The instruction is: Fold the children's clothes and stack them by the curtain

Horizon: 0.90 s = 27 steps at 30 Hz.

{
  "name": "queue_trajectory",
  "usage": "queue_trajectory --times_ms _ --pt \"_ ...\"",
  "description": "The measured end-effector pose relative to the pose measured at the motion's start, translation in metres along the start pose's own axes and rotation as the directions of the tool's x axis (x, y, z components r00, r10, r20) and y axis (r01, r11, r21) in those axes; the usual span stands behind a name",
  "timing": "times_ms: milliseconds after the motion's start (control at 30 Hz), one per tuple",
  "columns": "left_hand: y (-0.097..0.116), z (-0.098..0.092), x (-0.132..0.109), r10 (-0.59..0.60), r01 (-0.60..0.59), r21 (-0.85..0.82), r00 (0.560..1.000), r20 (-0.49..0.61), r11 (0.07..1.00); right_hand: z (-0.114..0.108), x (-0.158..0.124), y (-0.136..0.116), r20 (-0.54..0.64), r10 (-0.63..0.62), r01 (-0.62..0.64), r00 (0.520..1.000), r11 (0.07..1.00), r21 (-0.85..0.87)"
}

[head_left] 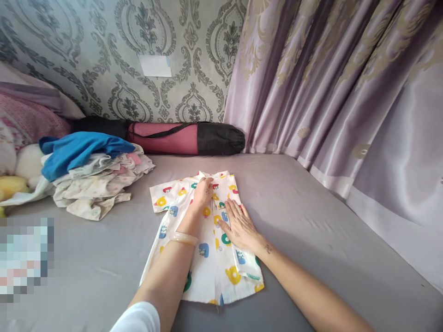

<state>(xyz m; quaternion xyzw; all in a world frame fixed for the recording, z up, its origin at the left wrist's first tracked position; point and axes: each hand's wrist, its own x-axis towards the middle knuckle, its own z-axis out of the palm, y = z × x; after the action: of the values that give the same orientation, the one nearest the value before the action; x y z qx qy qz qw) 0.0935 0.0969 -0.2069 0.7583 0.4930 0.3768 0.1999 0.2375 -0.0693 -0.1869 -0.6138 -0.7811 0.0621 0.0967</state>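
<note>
A small white short-sleeved shirt (204,267) with red, yellow, green and blue prints lies front up on the grey bed sheet, its collar pointing away from me. One sleeve sticks out to the left. Along the right side the cloth is folded inward, and a hemmed edge shows near the lower right corner. My left hand (203,191) is closed on the shirt just below the collar, its fingertips partly hidden. Flat on the right part of the chest lies my right hand (240,226), fingers stretched out and thumb apart, pressing on the cloth.
A heap of clothes (100,182) topped by a blue garment (83,150) lies to the left. Against the patterned wall rests a pink and black rolled bag (166,138). Purple curtains (311,83) hang at the right. Plush toys (15,186) sit at the far left.
</note>
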Motion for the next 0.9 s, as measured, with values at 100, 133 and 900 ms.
queue_trajectory --times_ms 100,133,900 --pt "-0.001 -0.001 0.001 -0.005 0.005 -0.008 1.0 -0.004 1.0 -0.005 0.003 -0.002 0.0 0.01 -0.01 1.0 1.0 0.003" --pt "-0.001 -0.001 0.001 -0.009 0.009 -0.017 1.0 -0.005 1.0 -0.008 0.006 -0.002 -0.008 0.016 -0.016 1.0 1.0 0.003" --pt "0.0 0.004 0.008 0.127 -0.123 -0.097 0.991 0.035 0.988 -0.001 0.114 0.038 0.013 0.327 -0.327 0.945 0.945 0.017"
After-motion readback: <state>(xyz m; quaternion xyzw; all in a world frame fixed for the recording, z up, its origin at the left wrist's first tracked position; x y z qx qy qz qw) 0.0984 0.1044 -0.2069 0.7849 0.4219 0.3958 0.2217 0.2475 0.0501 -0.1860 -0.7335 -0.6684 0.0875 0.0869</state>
